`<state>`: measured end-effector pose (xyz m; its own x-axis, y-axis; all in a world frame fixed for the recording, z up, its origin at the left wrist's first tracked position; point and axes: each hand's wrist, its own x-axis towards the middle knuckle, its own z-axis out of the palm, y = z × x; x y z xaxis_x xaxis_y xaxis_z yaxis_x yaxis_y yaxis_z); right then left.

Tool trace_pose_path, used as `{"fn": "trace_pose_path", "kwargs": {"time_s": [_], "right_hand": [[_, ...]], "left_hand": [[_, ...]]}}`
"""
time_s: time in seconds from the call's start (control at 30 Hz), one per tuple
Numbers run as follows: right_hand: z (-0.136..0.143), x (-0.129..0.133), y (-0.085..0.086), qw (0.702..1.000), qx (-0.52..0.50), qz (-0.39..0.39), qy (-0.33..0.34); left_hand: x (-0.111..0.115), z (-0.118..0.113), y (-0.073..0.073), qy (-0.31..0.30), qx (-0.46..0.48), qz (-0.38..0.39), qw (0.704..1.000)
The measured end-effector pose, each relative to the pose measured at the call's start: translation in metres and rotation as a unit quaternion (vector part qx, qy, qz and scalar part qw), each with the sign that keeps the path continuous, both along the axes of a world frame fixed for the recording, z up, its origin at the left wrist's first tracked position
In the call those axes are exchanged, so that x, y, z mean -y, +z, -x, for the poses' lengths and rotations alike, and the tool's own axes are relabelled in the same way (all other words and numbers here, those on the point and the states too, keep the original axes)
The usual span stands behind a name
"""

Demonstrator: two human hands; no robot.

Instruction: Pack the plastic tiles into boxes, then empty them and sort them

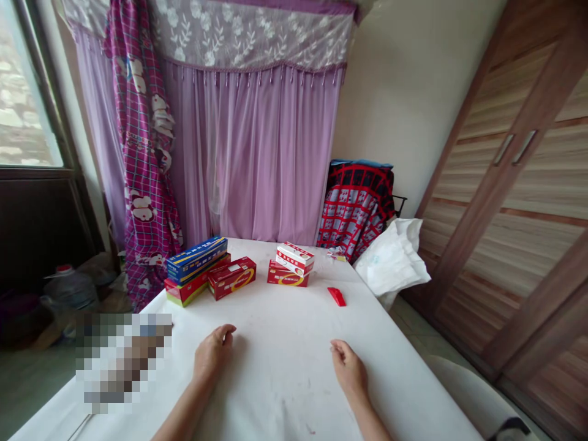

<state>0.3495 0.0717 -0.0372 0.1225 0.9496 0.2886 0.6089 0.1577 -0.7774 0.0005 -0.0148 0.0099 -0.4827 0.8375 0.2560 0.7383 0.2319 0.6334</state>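
Dark red cardboard box (pixel 232 280) could get bumped by the left hand (pixel 215 354)

It lies on the white table (pixel 275 343), past the left hand's fingertips, and nothing holds it. From where I stand, I think a quick push by that hand could shove it into its neighbours. Just beside it, a long blue cardboard box with white and yellow print (pixel 196 260) sits on top of a long red and green cardboard box (pixel 184 295). A hard knock might make the blue one slide off.

Further right, a small white and red cardboard box (pixel 294 257) sits crooked on another dark red cardboard box with a yellow ring (pixel 288 279). Because it is crooked, a bump could tip it down. A small, shiny red thing (pixel 337 297) lies past the right hand (pixel 350 367); a sleeve or arm might brush it away.

Both hands are loose and partly open, with bent fingers, and I see nothing in them. I can't tell if they touch the table.

The first box is long and looks neat, with flat sides. It has white writing and a yellow ring on its front, and a pale patch on top.
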Motion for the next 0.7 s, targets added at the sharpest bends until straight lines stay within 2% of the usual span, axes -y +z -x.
{"fn": "trace_pose_path", "kwargs": {"time_s": [0.1, 0.23, 0.33, 0.4, 0.47, 0.7], "right_hand": [[0.016, -0.037, 0.026, 1.0, -0.021, -0.016, -0.003], [0.048, -0.105, 0.082, 0.997, -0.035, -0.064, 0.011], [0.072, -0.148, 0.111, 0.998, -0.02, -0.059, -0.003], [0.084, -0.17, 0.117, 0.999, -0.006, -0.053, -0.009], [0.093, -0.186, 0.116, 0.999, 0.0, -0.051, -0.01], [0.102, -0.209, 0.104, 0.999, -0.005, -0.041, 0.018]], "left_hand": [[-0.008, 0.005, -0.005, -0.007, 0.036, -0.02, 0.999], [-0.009, 0.014, -0.015, -0.015, 0.086, -0.048, 0.995], [-0.008, 0.018, -0.02, 0.0, 0.185, -0.079, 0.979], [-0.008, 0.019, -0.021, 0.01, 0.267, -0.106, 0.958], [-0.009, 0.019, -0.02, 0.012, 0.313, -0.119, 0.942], [-0.011, 0.02, -0.022, 0.016, 0.315, -0.114, 0.942]]}}
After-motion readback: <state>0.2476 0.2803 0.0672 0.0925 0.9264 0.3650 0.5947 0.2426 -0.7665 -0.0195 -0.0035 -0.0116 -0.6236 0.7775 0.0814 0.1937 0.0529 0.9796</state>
